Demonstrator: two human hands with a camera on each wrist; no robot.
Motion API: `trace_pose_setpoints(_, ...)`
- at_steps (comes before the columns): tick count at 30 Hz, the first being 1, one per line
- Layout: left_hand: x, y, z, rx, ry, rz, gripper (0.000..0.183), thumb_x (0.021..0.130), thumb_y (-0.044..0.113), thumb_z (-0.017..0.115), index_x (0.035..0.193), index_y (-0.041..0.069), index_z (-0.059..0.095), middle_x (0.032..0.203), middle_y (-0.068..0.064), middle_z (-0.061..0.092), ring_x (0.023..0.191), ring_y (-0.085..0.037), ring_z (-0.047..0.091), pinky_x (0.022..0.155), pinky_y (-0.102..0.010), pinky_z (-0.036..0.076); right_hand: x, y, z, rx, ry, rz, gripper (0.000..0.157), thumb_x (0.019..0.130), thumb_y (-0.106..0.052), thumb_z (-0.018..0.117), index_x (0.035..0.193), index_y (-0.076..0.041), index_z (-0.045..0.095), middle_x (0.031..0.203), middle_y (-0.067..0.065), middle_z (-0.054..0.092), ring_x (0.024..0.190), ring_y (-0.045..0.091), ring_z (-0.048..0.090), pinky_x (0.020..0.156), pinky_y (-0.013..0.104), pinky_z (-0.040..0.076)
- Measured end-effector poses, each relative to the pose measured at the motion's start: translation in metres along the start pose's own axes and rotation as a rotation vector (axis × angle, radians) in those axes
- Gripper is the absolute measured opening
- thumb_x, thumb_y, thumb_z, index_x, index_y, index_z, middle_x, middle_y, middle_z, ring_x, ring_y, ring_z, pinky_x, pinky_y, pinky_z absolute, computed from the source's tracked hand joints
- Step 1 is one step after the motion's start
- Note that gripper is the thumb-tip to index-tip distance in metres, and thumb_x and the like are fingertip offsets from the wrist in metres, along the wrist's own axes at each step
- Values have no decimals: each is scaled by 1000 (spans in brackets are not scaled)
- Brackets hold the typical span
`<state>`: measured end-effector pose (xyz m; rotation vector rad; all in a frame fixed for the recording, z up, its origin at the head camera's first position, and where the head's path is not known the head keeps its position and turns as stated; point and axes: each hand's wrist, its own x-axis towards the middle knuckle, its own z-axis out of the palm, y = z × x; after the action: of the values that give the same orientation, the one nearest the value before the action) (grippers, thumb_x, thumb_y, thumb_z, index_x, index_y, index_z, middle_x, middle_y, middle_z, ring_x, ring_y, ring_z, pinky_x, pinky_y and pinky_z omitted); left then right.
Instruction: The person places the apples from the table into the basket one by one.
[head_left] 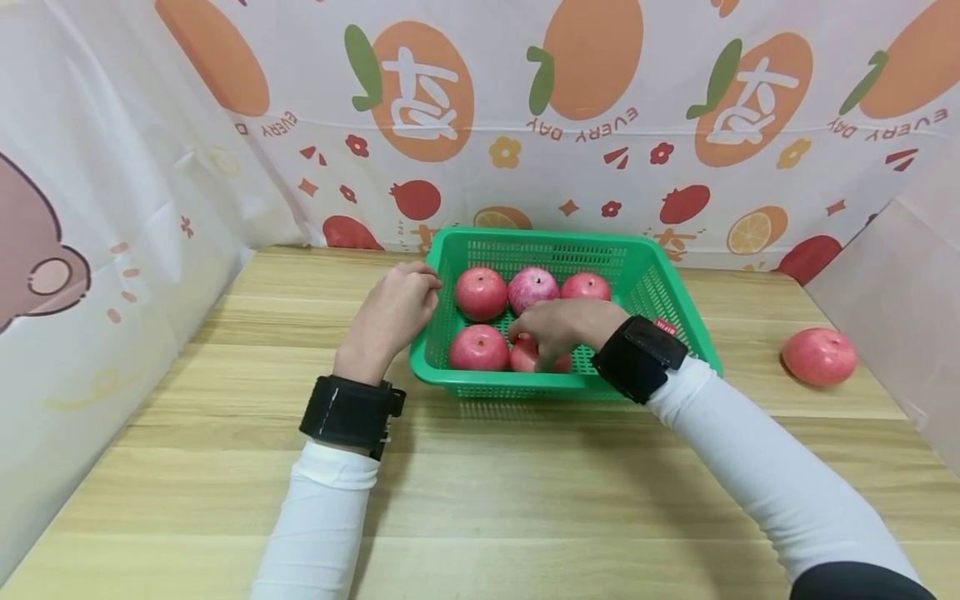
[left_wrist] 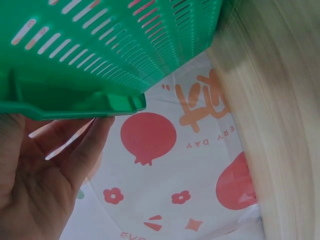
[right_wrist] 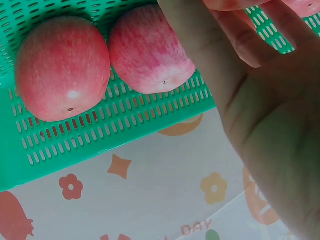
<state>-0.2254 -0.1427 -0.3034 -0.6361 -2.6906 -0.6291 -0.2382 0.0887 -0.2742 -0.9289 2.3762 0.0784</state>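
A green plastic basket (head_left: 678, 312) holds several red apples. My left hand (head_left: 393, 312) holds the basket's left rim, with its fingers at the edge in the left wrist view. Inside the basket, my right hand (head_left: 566, 323) grips an apple (head_left: 522, 358) in the front row, partly hidden under the fingers. Left of it lies another apple (head_left: 479, 348). Behind them sit a red apple (head_left: 481, 293), a streaked pinkish apple (head_left: 533, 286) and a third apple (head_left: 586, 286). The right wrist view shows two apples close beside the hand (right_wrist: 280, 115).
A lone apple (head_left: 819, 357) lies on the wooden table (head_left: 480, 500) to the right of the basket. A white cloth printed with fruit (head_left: 487, 108) hangs right behind the basket. Further white sheets (head_left: 135, 208) bound the table's left and right sides.
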Motion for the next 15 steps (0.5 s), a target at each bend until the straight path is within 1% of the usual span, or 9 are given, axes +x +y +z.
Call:
trace_pose_setpoints(5,0,0,0,1,4,6,19,94,-4,62,106,-14,73,117,-26,67,113,-41,61,98,-49,52,-1,0,0,-27,4,-2,55,90,-16,78,141,-11,58,115,6,59,110,23,51,90,36,52)
trace_pose_setpoints(10,1,0,0,3,5,2,18,94,-4,63,106,-14,73,117,-27,67,113,-41,61,97,-49,52,-1,0,-1,-17,3,7,56,90,-16,78,142,-12,58,114,6,59,110,23,52,90,36,53)
trace_pose_setpoints(13,1,0,-1,5,9,7,18,93,-4,64,106,-14,73,116,-27,67,112,-41,62,97,-49,53,-3,0,-2,0,3,7,55,91,-18,78,141,-11,57,114,6,59,109,22,52,89,35,52)
trace_pose_setpoints(14,1,0,-1,5,8,9,18,93,-4,64,106,-14,72,115,-27,67,111,-41,62,96,-49,53,-3,2,-2,18,7,5,56,91,-18,77,142,-10,56,115,6,59,109,22,52,89,35,52)
trace_pose_setpoints(15,1,1,-1,7,7,10,18,93,-5,64,106,-14,72,115,-27,67,111,-40,62,96,-49,53,-5,3,-3,44,14,2,58,92,-20,77,143,-8,54,120,7,59,112,23,52,92,36,52)
